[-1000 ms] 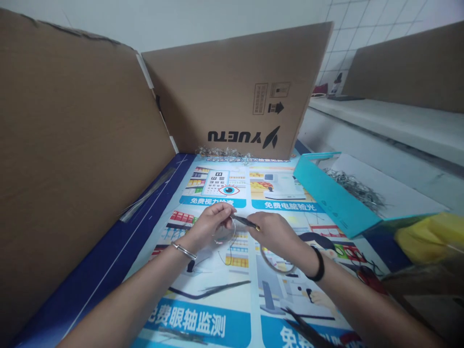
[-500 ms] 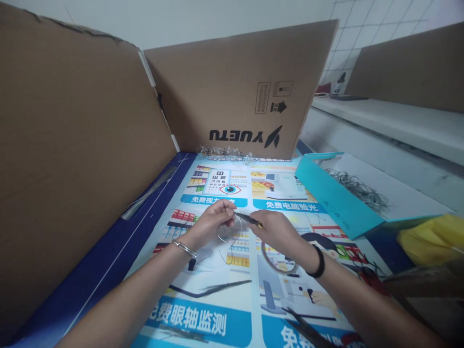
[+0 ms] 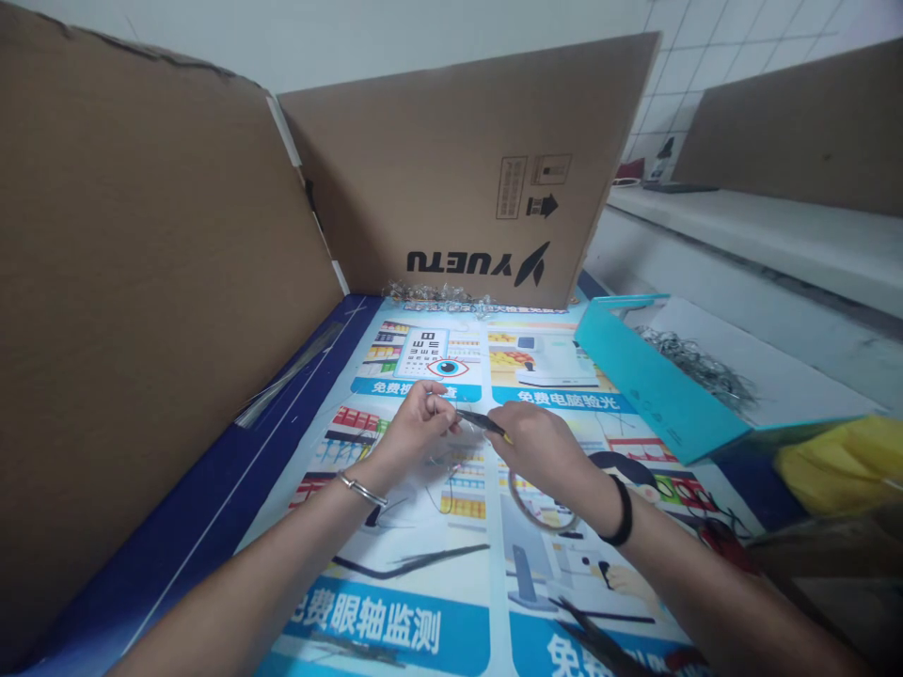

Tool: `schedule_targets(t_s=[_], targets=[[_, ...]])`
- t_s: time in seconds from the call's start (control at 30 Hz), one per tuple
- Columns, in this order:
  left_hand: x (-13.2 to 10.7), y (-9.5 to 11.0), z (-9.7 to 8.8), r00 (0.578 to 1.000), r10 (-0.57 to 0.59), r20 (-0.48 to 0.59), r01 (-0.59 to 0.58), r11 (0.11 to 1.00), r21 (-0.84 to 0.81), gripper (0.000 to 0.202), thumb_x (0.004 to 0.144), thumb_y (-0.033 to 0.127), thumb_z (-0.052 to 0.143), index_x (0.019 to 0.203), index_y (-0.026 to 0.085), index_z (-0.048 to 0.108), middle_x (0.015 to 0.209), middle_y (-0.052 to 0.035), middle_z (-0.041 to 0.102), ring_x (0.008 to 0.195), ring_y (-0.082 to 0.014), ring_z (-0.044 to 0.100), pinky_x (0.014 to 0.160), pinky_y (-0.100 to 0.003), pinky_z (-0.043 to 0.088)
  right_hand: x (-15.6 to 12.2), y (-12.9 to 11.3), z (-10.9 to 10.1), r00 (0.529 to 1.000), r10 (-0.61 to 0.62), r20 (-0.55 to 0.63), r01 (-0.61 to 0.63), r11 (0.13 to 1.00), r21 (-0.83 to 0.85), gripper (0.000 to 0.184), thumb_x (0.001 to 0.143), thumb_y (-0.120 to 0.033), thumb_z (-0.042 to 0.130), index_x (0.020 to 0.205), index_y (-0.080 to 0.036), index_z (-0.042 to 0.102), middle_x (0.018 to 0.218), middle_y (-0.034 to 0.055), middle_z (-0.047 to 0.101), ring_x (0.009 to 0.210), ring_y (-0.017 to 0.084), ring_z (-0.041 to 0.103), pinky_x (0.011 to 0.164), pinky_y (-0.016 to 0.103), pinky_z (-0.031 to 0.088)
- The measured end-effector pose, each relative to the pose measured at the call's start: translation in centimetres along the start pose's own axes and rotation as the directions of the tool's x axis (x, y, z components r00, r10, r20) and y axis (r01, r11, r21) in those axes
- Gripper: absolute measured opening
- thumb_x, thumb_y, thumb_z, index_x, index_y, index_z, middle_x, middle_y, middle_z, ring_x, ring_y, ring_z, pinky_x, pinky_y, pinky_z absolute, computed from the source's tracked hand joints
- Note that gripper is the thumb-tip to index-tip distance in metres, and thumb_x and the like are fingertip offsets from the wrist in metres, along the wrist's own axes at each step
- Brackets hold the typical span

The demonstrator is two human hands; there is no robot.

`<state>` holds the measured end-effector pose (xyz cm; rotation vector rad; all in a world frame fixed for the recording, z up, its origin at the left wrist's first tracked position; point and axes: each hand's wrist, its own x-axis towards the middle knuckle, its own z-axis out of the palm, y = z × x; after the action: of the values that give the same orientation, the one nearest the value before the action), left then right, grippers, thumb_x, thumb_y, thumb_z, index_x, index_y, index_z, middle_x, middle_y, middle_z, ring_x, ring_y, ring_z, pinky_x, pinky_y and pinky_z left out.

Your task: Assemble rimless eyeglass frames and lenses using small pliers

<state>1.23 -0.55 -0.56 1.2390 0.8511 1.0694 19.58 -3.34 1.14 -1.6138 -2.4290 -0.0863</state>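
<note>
Leftward, a slim dark tool (image 3: 481, 421) juts from the right grip (image 3: 534, 442).

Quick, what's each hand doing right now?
Left hand: closed; whatever its fingertips pinch is too small to make out.
Right hand: closed, holding a dark pointed tool.

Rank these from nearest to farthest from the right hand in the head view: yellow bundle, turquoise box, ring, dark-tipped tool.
1. Dark-tipped tool: held in the right hand.
2. Ring: just below the hand in view.
3. Turquoise box: ahead, to the right.
4. Yellow bundle: far right.
</note>
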Motion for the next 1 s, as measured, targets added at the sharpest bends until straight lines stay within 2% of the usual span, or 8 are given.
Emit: schedule_targets(t_s=[0.4,0.53,0.8,1.0], targets=[[-0.3,0.4,0.5,1.000,-0.023,-0.015,0.023,1.000,0.002,0.031,0.075,0.022,0.064,0.094,0.020,0.039,0.067,0.0066,0.055,0.065,-0.0111,0.061,0.057,-0.020,0.036,-0.1,-0.1,-0.4,0.999,-0.024,-0.031,0.022,0.998,-0.060,0.015,0.087,-0.022,0.048,0.078,-0.018,0.060,0.079,0.0034,0.064,0.076,0.016,0.055,0.066,0.026,0.031],[-0.3,0.3,0.6,1.000,-0.009,-0.014,0.009,1.000,-0.003,0.030,0.074,0.020,0.063,0.093,0.020,0.039,0.067,0.0069,0.056,0.065,-0.0110,0.061,0.060,-0.021,0.039,0.0,-0.2,-0.7,0.999,-0.024,-0.027,0.022,0.997,-0.080,0.014,0.086,-0.021,0.049,0.077,-0.019,0.060,0.077,0.0041,0.064,0.074,0.017,0.055,0.065,0.027,0.030],[-0.1,-0.4,0.5,0.999,0.004,-0.044,0.002,0.991,0.130,0.026,0.076,0.017,0.057,0.094,0.021,0.038,0.066,0.0077,0.054,0.064,-0.0107,0.061,0.059,-0.021,0.041,-0.3,-0.5,-1.0,0.998,-0.048,-0.027,0.043,0.987,-0.158,0.011,0.081,-0.014,0.050,0.077,-0.018,0.059,0.075,0.0053,0.062,0.074,0.019,0.056,0.064,0.029,0.029],[-0.1,-0.4,0.5,0.997,0.026,-0.067,-0.013,0.982,0.187,0.025,0.076,0.017,0.056,0.093,0.021,0.037,0.064,0.0080,0.054,0.062,-0.0105,0.061,0.061,-0.022,0.043,-0.1,-0.7,-1.3,1.000,-0.005,0.019,0.007,0.994,-0.110,0.013,0.084,-0.020,0.050,0.078,-0.019,0.060,0.078,0.0046,0.063,0.073,0.017,0.056,0.061,0.027,0.029]])
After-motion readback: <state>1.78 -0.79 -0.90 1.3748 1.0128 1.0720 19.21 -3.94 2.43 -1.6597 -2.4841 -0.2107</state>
